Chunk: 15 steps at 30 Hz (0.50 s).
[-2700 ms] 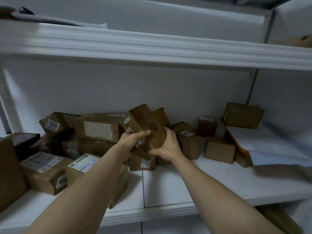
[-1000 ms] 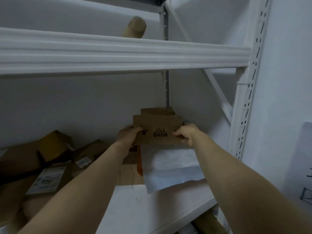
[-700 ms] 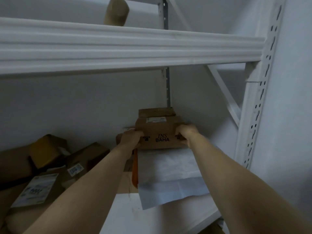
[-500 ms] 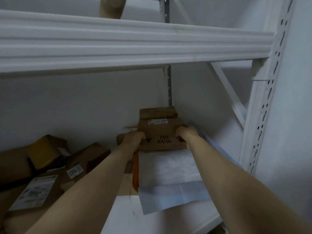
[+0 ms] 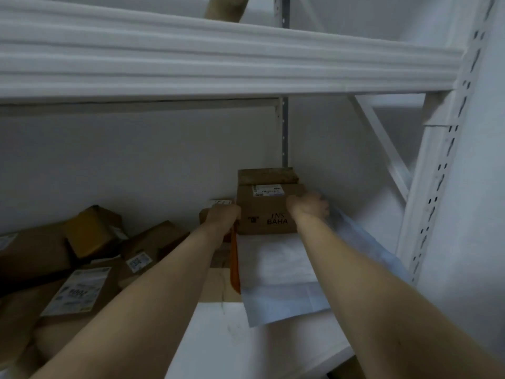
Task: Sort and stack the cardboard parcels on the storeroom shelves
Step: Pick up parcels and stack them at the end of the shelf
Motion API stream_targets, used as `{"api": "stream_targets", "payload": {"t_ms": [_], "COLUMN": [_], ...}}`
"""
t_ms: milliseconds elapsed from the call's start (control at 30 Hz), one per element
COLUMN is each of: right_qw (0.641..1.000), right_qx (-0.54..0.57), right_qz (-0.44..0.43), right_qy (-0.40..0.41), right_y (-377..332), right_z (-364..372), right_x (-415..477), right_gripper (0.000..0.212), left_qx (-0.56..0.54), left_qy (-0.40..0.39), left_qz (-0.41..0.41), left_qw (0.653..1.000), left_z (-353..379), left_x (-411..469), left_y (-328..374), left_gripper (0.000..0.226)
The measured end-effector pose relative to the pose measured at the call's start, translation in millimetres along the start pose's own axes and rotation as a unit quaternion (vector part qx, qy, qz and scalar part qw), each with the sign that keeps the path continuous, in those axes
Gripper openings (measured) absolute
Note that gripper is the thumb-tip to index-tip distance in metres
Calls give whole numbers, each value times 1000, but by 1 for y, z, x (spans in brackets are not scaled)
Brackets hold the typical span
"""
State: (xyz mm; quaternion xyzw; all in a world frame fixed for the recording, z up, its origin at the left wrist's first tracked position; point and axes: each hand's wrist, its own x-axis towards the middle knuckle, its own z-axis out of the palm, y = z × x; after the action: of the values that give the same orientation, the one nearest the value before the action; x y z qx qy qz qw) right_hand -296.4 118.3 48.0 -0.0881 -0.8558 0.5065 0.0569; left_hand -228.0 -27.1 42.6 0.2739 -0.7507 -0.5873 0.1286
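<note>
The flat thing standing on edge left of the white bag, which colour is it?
Orange, seen in the head view.

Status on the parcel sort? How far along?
Early. Done: one brown box sits in the back right corner. In hand: left hand and right hand hold the BAHA box in front of it, on the white mailer. Left: the jumbled parcels at left are unsorted.

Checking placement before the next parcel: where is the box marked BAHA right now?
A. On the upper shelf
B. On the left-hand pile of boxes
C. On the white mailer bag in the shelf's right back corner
C: the box, between left hand and right hand, sits at the far end of the white mailer bag.
</note>
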Motion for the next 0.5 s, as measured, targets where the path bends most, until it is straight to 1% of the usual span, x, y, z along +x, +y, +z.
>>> {"api": "stream_targets", "payload": {"t_ms": [67, 100, 133, 167, 200, 267, 300, 400, 433, 500], "right_qw": [1000, 999, 998, 997, 996, 989, 984, 970, 966, 956], "right_qx": [-10, -6, -2, 0, -1, -16, -21, -24, -33, -41], "right_qz": [-24, -38, -55, -70, -87, -134, -152, -191, -198, -209], "right_qy": [5, 1, -7, -17, -30, -69, -89, -147, -164, -201], "right_y": [-9, -14, -19, -24, -28, -39, -43, -54, -56, -59], "right_z": [5, 10, 16, 24, 32, 52, 62, 95, 106, 129], "right_x": [-20, -30, -41, -52, -64, -91, -106, -154, -169, -197], "right_gripper": [60, 59, 57, 54, 48, 35, 32, 35, 35, 33], "left_qx": [6, 5, 2, 0, 4, 22, 28, 61, 79, 80], "left_qy": [13, 21, 32, 40, 48, 65, 69, 75, 88, 131], "left_qz": [11, 20, 22, 20, 19, 17, 13, 14, 9, -7], "left_qw": [1000, 1000, 999, 999, 999, 998, 997, 995, 993, 988], "left_z": [-16, -25, -37, -50, -63, -95, -109, -160, -176, -208], "left_x": [-8, -10, -16, -19, -27, -35, -37, -47, -49, -56], "left_y": [-4, -7, -11, -16, -20, -34, -40, -62, -72, -88], "left_gripper": [20, 12, 8, 11, 7, 16, 20, 28, 30, 32]}}
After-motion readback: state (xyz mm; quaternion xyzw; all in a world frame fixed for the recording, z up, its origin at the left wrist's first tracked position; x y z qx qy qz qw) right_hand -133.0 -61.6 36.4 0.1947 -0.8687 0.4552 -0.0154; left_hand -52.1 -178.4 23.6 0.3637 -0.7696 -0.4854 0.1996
